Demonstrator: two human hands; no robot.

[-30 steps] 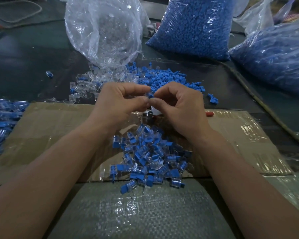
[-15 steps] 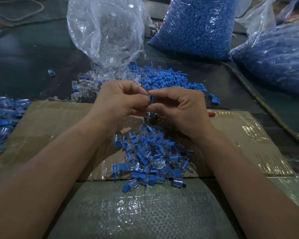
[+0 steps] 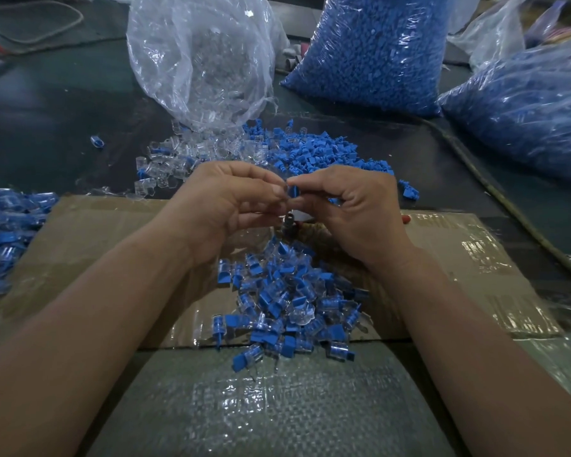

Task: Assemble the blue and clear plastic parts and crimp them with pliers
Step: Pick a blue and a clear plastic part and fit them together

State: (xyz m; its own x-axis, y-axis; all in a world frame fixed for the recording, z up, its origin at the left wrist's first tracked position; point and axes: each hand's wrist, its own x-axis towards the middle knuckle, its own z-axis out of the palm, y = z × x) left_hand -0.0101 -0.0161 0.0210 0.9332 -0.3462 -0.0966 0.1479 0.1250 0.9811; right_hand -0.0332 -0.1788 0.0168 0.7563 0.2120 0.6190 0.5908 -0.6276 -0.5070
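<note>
- Blue part (image 3: pixel 293 192), head view, centre of frame: a small moulded plastic piece pinched between thumb and forefinger of the right hand (image 3: pixel 353 209), held above the cardboard sheet (image 3: pixel 96 242).
- Left hand (image 3: pixel 225 206): fingers curled, thumb and forefinger pinching at the blue part's left edge. Any clear part it holds is hidden by the fingers.
- Handling (judged): very light, rigid, smooth and easily dropped. It is best taken by its flat tab with the fingertips, leaving the insertion end free. Too hard a crimp would likely crack the plastic.
- Assembled pieces (image 3: pixel 287 298), lower centre: heaped on the cardboard sheet below both hands.
- Loose blue parts (image 3: pixel 317 153) and clear parts (image 3: pixel 168 163), upper centre: spread on the desk (image 3: pixel 47 110) beyond the hands.
- Red tip (image 3: pixel 406 219), just right of the right hand: possibly a pliers handle, but too little shows to tell.
</note>
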